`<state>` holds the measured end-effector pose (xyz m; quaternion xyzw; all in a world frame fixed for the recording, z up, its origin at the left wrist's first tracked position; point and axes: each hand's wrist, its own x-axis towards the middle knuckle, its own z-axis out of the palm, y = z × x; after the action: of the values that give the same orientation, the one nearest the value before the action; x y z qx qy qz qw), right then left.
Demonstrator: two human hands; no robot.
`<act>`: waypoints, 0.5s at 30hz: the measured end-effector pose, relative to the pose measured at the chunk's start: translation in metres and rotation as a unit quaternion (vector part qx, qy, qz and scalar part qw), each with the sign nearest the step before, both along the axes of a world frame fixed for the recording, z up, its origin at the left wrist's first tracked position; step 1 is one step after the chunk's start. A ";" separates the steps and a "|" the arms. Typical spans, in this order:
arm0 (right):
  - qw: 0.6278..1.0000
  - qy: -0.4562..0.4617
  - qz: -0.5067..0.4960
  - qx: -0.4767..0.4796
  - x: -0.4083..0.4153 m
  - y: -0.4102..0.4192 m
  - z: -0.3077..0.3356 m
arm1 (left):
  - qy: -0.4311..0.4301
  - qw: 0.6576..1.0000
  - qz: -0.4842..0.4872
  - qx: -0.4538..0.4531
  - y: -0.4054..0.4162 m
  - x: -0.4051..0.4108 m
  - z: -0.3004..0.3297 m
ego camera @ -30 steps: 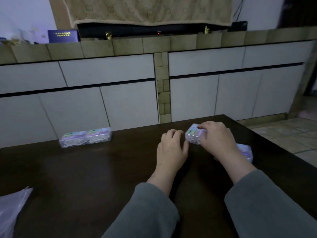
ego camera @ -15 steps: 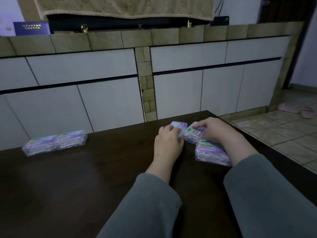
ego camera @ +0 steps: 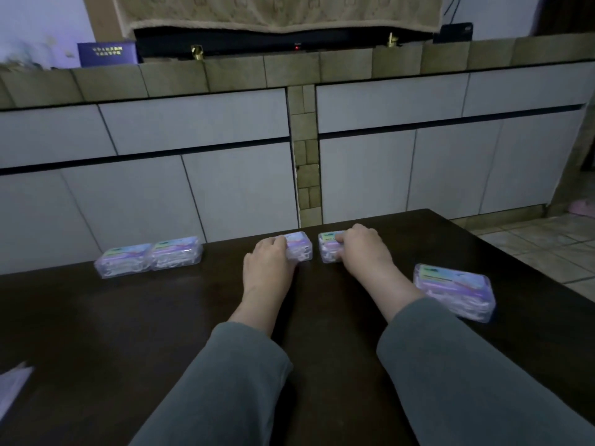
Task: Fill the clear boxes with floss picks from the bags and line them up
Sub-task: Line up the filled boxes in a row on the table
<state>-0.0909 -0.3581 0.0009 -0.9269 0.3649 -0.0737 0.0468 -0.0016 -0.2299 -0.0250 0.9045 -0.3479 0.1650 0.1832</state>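
Grey-sleeved left hand [ego camera: 269,263] grips a clear box [ego camera: 299,246] at the far table edge, fingers curled over its top. Right hand [ego camera: 362,249] grips a second box [ego camera: 328,251] just beside it, a small gap between. Third box [ego camera: 455,292] lies right of the right forearm. Two touching boxes [ego camera: 149,255] sit far left. Dark wooden table [ego camera: 128,333]; plastic bag [ego camera: 13,386] at left edge.

Home living room: dark wooden counter [ego camera: 161,317], tiled ledge [ego camera: 225,75] over white cabinet doors [ego camera: 225,188], towel-draped TV [ego camera: 257,40], tile floor [ego camera: 547,239], pink slipper [ego camera: 581,207].
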 end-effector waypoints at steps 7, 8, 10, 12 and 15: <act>0.993 -0.106 0.050 -0.022 0.048 0.032 -0.020 | -0.040 0.998 0.042 0.032 0.042 0.053 -0.003; 0.992 -0.113 0.055 -0.020 0.056 0.035 -0.021 | -0.033 0.998 0.041 0.029 0.047 0.059 -0.003; 0.991 -0.122 0.059 -0.013 0.069 0.040 -0.023 | -0.026 0.999 0.036 0.021 0.056 0.068 -0.001; 0.990 -0.126 0.062 -0.017 0.079 0.043 -0.023 | -0.032 0.999 0.029 0.022 0.063 0.075 -0.001; 0.990 -0.124 0.071 -0.020 0.091 0.047 -0.022 | -0.044 0.998 0.034 0.040 0.069 0.083 -0.001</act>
<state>0.0004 -0.3107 -0.0215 -0.9351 0.2877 -0.1916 0.0785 0.0814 -0.1611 -0.0261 0.9145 -0.3309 0.1962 0.1255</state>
